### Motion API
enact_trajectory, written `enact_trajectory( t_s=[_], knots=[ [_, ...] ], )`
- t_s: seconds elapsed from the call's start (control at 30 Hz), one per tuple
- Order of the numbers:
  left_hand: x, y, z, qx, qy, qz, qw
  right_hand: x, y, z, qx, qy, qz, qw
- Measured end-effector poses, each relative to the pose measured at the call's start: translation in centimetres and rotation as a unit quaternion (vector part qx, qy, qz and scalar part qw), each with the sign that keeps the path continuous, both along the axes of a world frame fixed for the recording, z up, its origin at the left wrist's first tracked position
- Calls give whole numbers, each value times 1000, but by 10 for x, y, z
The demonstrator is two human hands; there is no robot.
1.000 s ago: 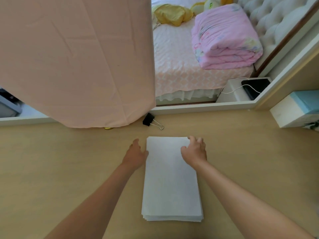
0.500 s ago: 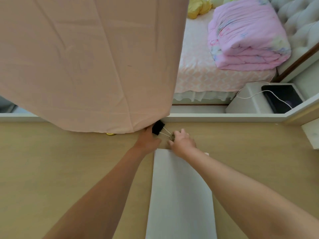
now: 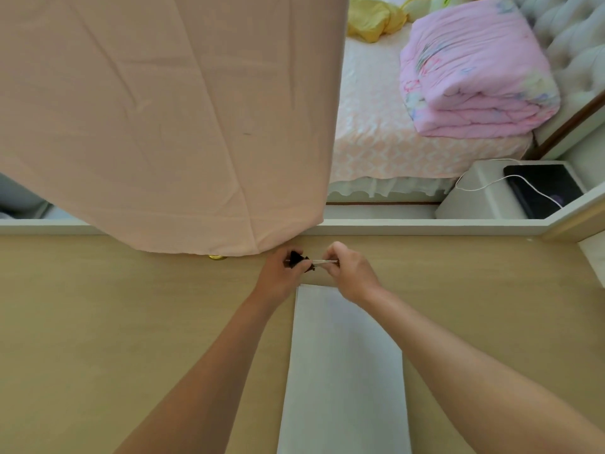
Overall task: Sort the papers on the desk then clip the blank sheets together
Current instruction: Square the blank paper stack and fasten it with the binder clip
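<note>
Closest to the viewer, a white stack of blank sheets (image 3: 343, 371), flat on a pale wooden desk (image 3: 131, 322), its long side running away from the viewer and its near end cut off by the bottom of the frame. Two bare forearms reaching forward, one along the stack's left side, the other crossing over its far right corner.

Just past the stack's far edge, both hands drawn close together on a small black binder clip (image 3: 299, 258), clear of the paper. On the stack's left side, the left hand (image 3: 278, 276), curled, thumb and fingers pinching the clip's black body. Opposite it, the right hand (image 3: 352, 273), also curled, fingertips pinching the silver wire handles (image 3: 324, 262) pointing right. Clip mouth mostly hidden by the left fingers; open or closed, hard to say.

Beyond the stack and to its left, a large pink cloth (image 3: 163, 126) hanging down to the desk's back edge, with a small gold-coloured object (image 3: 216, 256) peeping out under the hem.

Farther beyond the stack, past a white ledge, a bed (image 3: 376, 132) with a pink-and-white patterned cover. Beyond and right of the stack, a white bedside unit (image 3: 474, 198) bearing a flat black device (image 3: 540, 188) and a white cable (image 3: 491, 183). Farthest, on the bed, a folded pink quilt (image 3: 474, 77), a crumpled yellow cloth (image 3: 373, 19), and a pale tufted headboard (image 3: 573, 37).
</note>
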State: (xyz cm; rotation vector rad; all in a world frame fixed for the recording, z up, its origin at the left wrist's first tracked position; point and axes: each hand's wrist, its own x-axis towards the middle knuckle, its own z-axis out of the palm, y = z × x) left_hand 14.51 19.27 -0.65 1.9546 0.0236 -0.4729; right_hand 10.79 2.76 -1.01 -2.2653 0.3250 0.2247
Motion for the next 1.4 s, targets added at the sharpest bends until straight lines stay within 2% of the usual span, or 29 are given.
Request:
enact_trajectory(
  t_s=[0.1, 0.2, 0.3, 0.33, 0.4, 0.47, 0.57, 0.67, 0.87, 0.93, 1.23, 1.4],
  knots=[
    [-18, 12, 18, -22, -15, 10, 1000, -24, 4, 29, 140, 39, -2, 989],
    [-43, 25, 32, 7, -18, 7, 1000, -52, 13, 49, 221, 71, -12, 973],
    [-73, 38, 43, 121, -195, -71, 971, -76, 25, 66, 308, 96, -61, 945],
    [-82, 41, 49, 135, -253, -110, 952, -84, 30, 71, 337, 105, -76, 932],
    [-97, 46, 60, 148, -314, -174, 922, -96, 39, 82, 402, 131, -98, 901],
    [-109, 54, 69, 151, -326, -206, 910, -107, 48, 91, 451, 163, -111, 870],
    [-118, 73, 81, 131, -307, -190, 923, -118, 62, 107, 486, 188, -107, 847],
    [-124, 98, 94, 104, -261, -162, 946, -124, 78, 124, 500, 180, -83, 843],
    [-129, 133, 105, 105, -258, -165, 946, -124, 113, 139, 416, 116, -26, 901],
    [-126, 144, 109, 102, -256, -168, 946, -124, 122, 143, 400, 105, -24, 910],
    [-114, 186, 122, 64, -236, -172, 954, -114, 155, 162, 407, 132, 6, 904],
    [-104, 199, 125, 55, -258, -191, 945, -109, 168, 171, 375, 133, -9, 917]
  ],
)
